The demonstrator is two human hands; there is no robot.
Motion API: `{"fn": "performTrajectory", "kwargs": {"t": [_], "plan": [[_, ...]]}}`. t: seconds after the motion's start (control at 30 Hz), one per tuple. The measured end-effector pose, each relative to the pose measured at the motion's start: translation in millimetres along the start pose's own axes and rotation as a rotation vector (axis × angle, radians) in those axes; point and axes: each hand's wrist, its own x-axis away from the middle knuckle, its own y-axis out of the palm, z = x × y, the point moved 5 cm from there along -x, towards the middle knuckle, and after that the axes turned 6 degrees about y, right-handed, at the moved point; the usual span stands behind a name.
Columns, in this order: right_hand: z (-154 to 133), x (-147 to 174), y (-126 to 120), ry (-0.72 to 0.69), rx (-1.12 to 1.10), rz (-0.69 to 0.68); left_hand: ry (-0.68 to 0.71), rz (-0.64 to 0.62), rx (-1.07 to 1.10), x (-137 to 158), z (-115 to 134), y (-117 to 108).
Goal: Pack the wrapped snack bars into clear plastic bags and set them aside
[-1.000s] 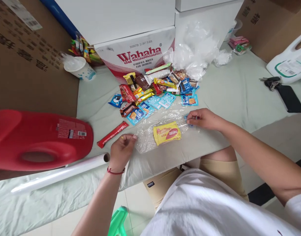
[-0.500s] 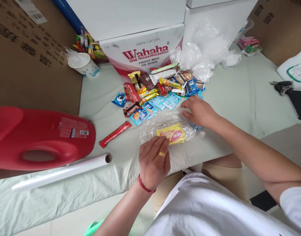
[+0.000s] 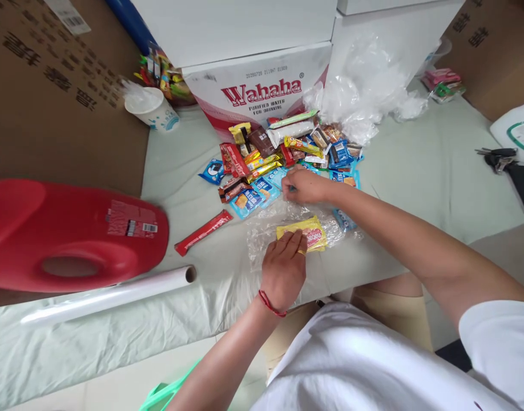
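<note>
My left hand (image 3: 284,265) lies with its fingers stretched over a yellow wafer packet (image 3: 315,234), covering its left part. The packet rests on a crinkled sheet of clear plastic film (image 3: 260,242). Farther back, my right hand (image 3: 307,185) has its fingers curled in a pinch at the edge of a light blue snack packet (image 3: 278,178), which it partly hides. Blue biscuit packets (image 3: 248,200) lie just left of that hand. Beneath my right forearm another small blue packet (image 3: 344,220) sits on the film.
Behind my hands is a pile of wrapped snacks (image 3: 266,140), against a white carton (image 3: 262,80). A red stick packet (image 3: 202,232), a film roll (image 3: 116,297) and a red jug (image 3: 73,240) lie left. Crumpled plastic bags (image 3: 365,85) and keys (image 3: 499,160) are right.
My right hand has moved left across the packets, and its fingers have closed. My left hand has slid right and forward, farther over the yellow wafer packet. The view has shifted slightly.
</note>
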Motion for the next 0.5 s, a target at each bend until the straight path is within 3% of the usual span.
{"fn": "performTrajectory", "kwargs": {"t": [0.1, 0.2, 0.33, 0.5], "plan": [[-2, 10, -6, -0.054, -0.137, -0.009, -0.041, -0.027, -0.041, 0, 1, -1], [-5, 20, -7, -0.013, -0.177, -0.045, -0.064, -0.075, -0.085, 0, 3, 1], [-12, 30, -10, 0.031, -0.126, -0.08, -0.066, -0.129, -0.064, 1, 4, 6], [-45, 63, -18, -0.111, 0.087, -0.046, -0.178, -0.26, -0.037, 2, 3, 9]]}}
